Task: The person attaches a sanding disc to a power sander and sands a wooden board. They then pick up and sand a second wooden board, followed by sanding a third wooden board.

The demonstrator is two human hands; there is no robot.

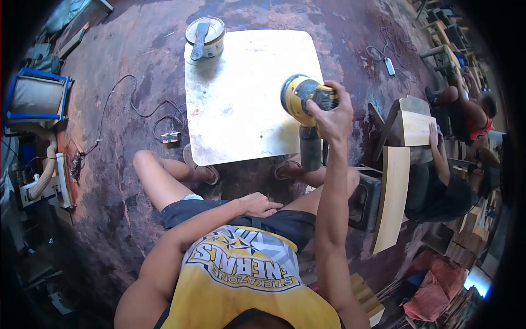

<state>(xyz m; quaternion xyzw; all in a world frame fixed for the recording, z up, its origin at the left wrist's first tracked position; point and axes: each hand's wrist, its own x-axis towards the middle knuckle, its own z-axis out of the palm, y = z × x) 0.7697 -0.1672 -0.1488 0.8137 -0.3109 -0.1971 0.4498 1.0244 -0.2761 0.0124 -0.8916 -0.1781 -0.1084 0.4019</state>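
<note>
My right hand [333, 116] is wrapped round the top of a yellow and black orbital sander [300, 101]. The sander is tilted on its side, its round pad facing left and its dark dust canister [310, 151] pointing back toward me. It overlaps the right part of a white board [241, 109] with rounded corners. My left hand [260, 204] rests on my lap, fingers loosely stretched and holding nothing. On the board's far left corner stands a round can [218, 28], with a putty knife [201, 39] lying across its lid.
A cable with a power strip [170, 137] lies on the floor left of the board. At the right, two people work among wooden planks [392, 197]. A phone-like white object [389, 67] lies by coiled wire. A blue-framed box [39, 96] stands far left.
</note>
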